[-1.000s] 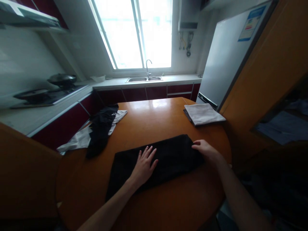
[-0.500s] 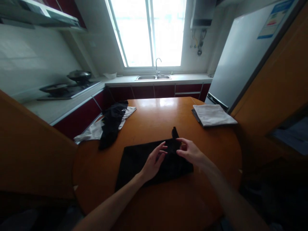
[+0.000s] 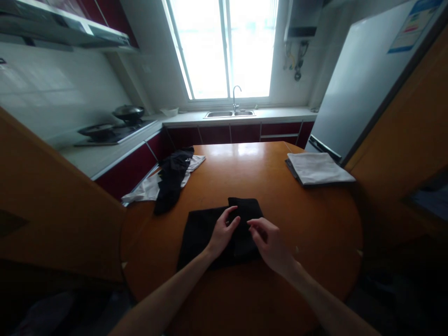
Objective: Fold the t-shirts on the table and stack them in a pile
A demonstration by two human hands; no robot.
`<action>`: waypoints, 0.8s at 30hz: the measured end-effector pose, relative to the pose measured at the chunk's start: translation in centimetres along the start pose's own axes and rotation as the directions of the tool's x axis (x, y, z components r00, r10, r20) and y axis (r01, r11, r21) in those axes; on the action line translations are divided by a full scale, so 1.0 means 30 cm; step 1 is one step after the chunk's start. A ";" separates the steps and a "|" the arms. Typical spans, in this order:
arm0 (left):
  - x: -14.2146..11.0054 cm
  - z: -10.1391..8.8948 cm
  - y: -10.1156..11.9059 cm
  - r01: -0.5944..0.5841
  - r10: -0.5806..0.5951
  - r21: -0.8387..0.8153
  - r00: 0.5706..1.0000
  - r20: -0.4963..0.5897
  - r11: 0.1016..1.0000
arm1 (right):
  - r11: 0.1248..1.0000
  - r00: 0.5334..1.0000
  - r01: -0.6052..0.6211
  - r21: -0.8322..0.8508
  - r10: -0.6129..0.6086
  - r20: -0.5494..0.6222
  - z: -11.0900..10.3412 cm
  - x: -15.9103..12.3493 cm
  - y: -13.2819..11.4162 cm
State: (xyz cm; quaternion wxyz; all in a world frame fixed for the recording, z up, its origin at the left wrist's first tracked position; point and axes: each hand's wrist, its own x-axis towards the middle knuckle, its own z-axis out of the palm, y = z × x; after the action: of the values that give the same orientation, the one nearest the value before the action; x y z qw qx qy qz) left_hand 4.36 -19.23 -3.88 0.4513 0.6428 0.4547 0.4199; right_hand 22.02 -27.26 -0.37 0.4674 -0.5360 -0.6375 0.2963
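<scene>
Pretty wide lane over the wooden table point(image 3: 245, 172), tbh, between the clothes heap point(image 3: 171, 179) on the left and the folded white cloth point(image 3: 318, 168) on the right. Way tighter nearer in, with left hand point(image 3: 223, 231) and right hand point(image 3: 273, 242) over black fabric point(image 3: 203, 228).

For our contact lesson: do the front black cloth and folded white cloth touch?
Apart: the head view shows bare tabletop between black cloth and white cloth.

Single head cam, worn by the person; looks forward and down over both forearms. Hands point(image 3: 245, 235) mid-distance, low centre; table point(image 3: 252, 172) around them, window point(image 3: 227, 51) far beyond. No second view, nothing shared.
</scene>
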 end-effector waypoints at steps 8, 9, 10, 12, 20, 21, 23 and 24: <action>0.009 -0.099 0.124 0.018 -0.009 -0.080 0.995 0.104 0.997 | 0.910 0.963 0.270 -0.316 -0.251 0.098 -0.097 -0.108 0.105; 0.010 -0.126 0.139 0.014 -0.007 -0.068 0.995 0.098 0.998 | 0.889 0.950 0.308 -0.340 -0.271 0.152 -0.087 -0.118 0.109; 0.009 -0.156 0.150 0.013 -0.009 -0.054 0.996 0.090 0.998 | 0.869 0.939 0.338 -0.361 -0.283 0.198 -0.073 -0.125 0.113; 0.001 -0.223 0.156 0.027 -0.026 -0.023 0.998 0.063 0.999 | 0.838 0.921 0.377 -0.396 -0.293 0.257 -0.042 -0.130 0.116; -0.097 -0.448 0.050 0.174 -0.177 -0.059 0.983 -0.042 0.983 | 0.721 0.831 0.534 -0.441 -0.354 0.429 0.056 -0.106 0.117; -0.111 -0.458 0.029 0.179 -0.181 -0.034 0.981 -0.067 0.983 | 0.710 0.821 0.549 -0.441 -0.361 0.442 0.063 -0.106 0.120; -0.135 -0.464 -0.016 0.183 -0.180 0.018 0.976 -0.123 0.983 | 0.695 0.807 0.570 -0.439 -0.372 0.459 0.073 -0.108 0.129; -0.144 -0.463 -0.037 0.188 -0.181 0.036 0.973 -0.144 0.982 | 0.689 0.801 0.578 -0.436 -0.378 0.465 0.076 -0.110 0.136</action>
State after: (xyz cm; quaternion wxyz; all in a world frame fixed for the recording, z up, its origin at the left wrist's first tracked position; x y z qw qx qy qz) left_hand -10.08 -20.43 -2.17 0.4394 0.5777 0.5531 0.4090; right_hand 21.57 -29.13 -5.75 0.2345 -0.4008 -0.8843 0.0498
